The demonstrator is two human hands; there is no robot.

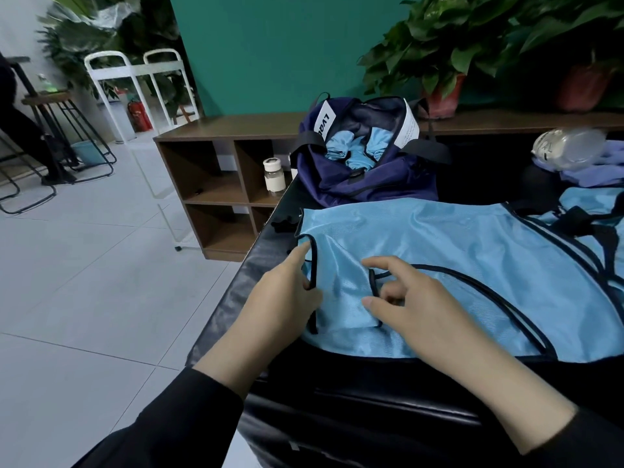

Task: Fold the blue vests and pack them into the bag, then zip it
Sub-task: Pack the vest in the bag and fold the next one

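A blue vest (439, 251) lies spread flat on a black padded surface (236, 292); its right part runs out of the picture, so its full shape cannot be told; a second piece of blue cloth (587, 204) at the right edge is likewise cut off. The left hand (287, 295) rests at the vest's left edge, forefinger stretched along the black trim, thumb and curled fingers pinching that edge. The right hand (401, 302) sits on the cloth beside it, forefinger and thumb stretched out, the other fingers curled about a loop of black trim; how firmly it grips is hard to make out. Behind the vest, near its far edge, a dark blue bag (364, 170) stands unzipped with bunched blue cloth (354, 146) inside; white labels hang at its mouth, the print only partly legible. A blurred clear plastic object (567, 146) lies on pale purple cloth at the right. Beyond stand a low brown shelf (216, 170) holding a small white-capped bottle (273, 175), a green wall (270, 52), potted plants (449, 45), a grey tiled floor (84, 265), and stools (67, 130) at the left.
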